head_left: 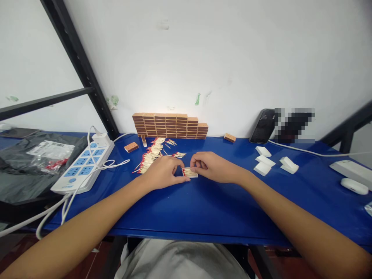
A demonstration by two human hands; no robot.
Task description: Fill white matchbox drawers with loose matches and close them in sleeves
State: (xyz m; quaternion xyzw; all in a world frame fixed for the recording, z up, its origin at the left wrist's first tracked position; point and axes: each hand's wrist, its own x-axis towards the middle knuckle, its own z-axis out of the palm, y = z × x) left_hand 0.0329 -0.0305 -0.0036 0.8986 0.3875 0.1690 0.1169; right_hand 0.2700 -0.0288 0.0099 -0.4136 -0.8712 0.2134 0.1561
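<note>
A small white matchbox tray (190, 174) lies on the blue table, with red-tipped matches inside it. My left hand (165, 171) grips the tray's left end between thumb and fingers. From the right, my right hand (210, 166) has its curled fingers over the tray's right part, touching the matches there; whether a match is pinched is hidden. A long heap of loose matches (149, 157) spreads behind my left hand, and a smaller cluster of matches (178, 154) lies just beyond the tray.
Stacked matchboxes (170, 126) stand along the wall. Single matchboxes lie left (131, 147) and right (229, 138). White trays (264, 161) sit at right near a leaning phone (262, 126). A power strip (84, 166) with cables and a dark plastic bag (35, 166) occupy the left.
</note>
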